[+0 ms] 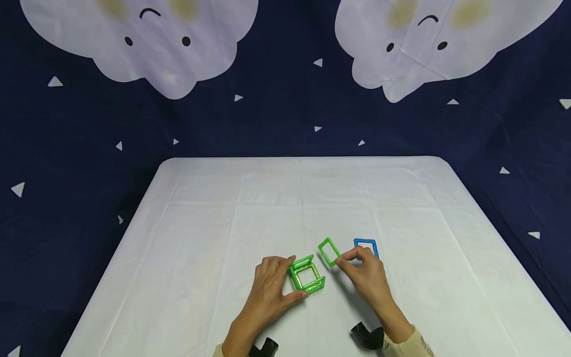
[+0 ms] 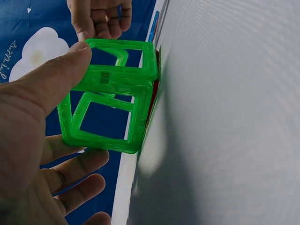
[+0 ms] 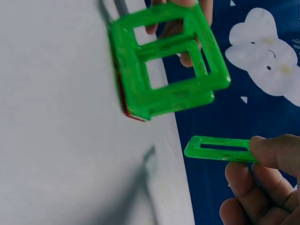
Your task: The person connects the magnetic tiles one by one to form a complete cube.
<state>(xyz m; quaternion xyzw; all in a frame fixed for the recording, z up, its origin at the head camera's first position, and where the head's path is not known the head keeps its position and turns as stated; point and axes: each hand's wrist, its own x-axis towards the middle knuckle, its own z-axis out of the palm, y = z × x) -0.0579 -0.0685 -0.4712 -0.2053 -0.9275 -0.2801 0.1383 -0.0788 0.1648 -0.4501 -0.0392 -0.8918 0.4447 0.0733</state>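
My left hand (image 1: 269,287) grips a box of green see-through magnetic tiles (image 1: 314,286) between thumb and fingers. The box stands on the white tabletop, with upright square frames round an open top. A red edge (image 3: 123,96) shows at its base in both wrist views. To the right, my right hand (image 1: 367,278) pinches a single green square tile (image 3: 215,153) by one edge between thumb and forefinger. That tile is held above the table, apart from the box. Just behind the right hand lies a blue tile frame (image 1: 366,241), partly covered by it.
The white-covered table (image 1: 200,223) ends at a far edge in front of a dark blue curtain (image 1: 276,124) with clouds and small triangles. Black curved pieces (image 1: 368,337) sit by both wrists.
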